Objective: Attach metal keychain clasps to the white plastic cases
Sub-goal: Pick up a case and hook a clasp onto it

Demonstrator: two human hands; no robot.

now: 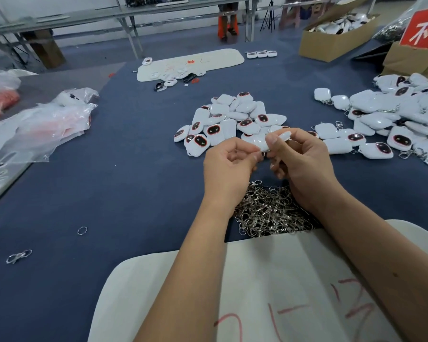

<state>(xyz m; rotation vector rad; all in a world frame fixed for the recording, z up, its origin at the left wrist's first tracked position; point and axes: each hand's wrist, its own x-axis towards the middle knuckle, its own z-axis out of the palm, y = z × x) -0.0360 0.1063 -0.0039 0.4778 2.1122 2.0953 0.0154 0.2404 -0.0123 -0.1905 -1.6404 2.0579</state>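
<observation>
A white plastic case (258, 142) is held above the blue table between both hands. My right hand (304, 166) pinches its right end with thumb and fingers. My left hand (226, 169) pinches at the case's lower left corner, where a small metal piece (264, 153) barely shows; its shape is too small to tell. A heap of metal keychain clasps (267, 213) lies under my wrists. A pile of white cases with dark red-rimmed faces (227, 119) sits just beyond my hands. Cases with clasps attached (391, 124) spread at the right.
A white board with red writing (269, 292) lies under my forearms. A loose clasp (18, 256) and a ring (82, 230) lie at the front left. Plastic bags (47, 124) sit at left, cardboard boxes (336, 35) at back right, another white board (190, 62) at the far side.
</observation>
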